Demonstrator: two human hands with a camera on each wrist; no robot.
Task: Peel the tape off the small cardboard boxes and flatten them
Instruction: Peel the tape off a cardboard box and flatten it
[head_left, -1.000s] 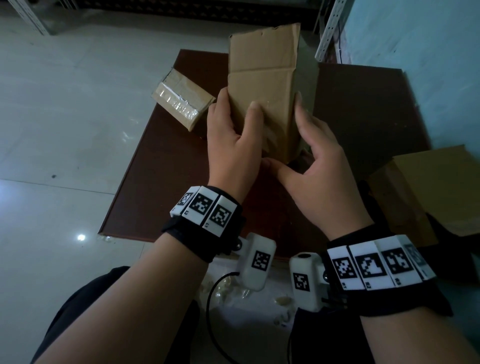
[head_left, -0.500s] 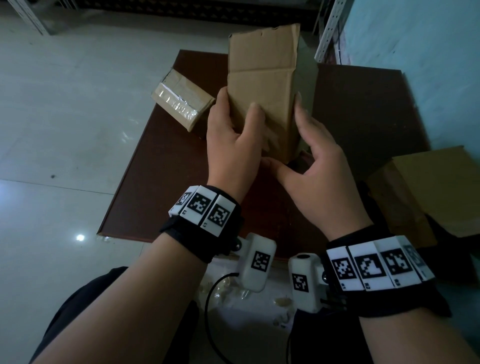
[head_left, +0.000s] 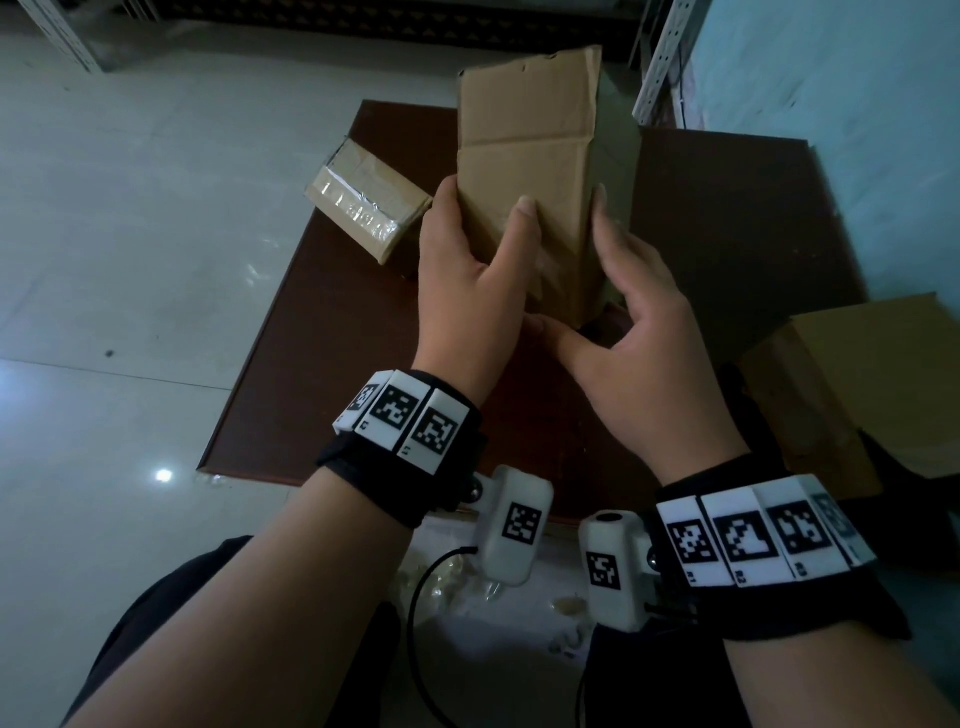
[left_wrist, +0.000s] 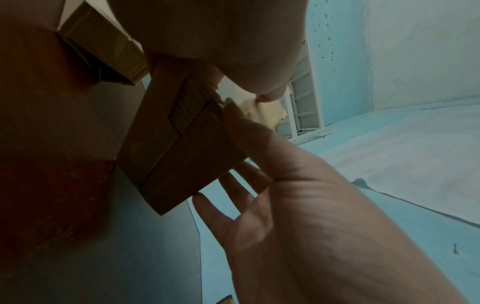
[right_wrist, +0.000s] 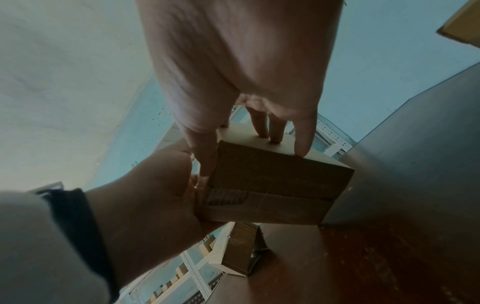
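Observation:
A small brown cardboard box (head_left: 524, 135) stands on end above the dark brown table (head_left: 727, 234), its top flaps open. My left hand (head_left: 478, 260) grips its left side, thumb on the front face and fingers behind. My right hand (head_left: 639, 322) lies with straight fingers against the right face, and its thumb reaches across the bottom edge toward my left hand. In the right wrist view the box's bottom (right_wrist: 272, 179) shows a seam and a patch of torn, bare corrugation beside my left hand (right_wrist: 145, 195). A second, taped box (head_left: 363, 208) lies at the table's left edge.
A large open carton (head_left: 857, 374) sits off the table's right side, against the pale blue wall. White shelving posts (head_left: 660, 52) stand behind the table. Pale tiled floor lies to the left. Small scraps (head_left: 467, 577) lie on the floor near my lap.

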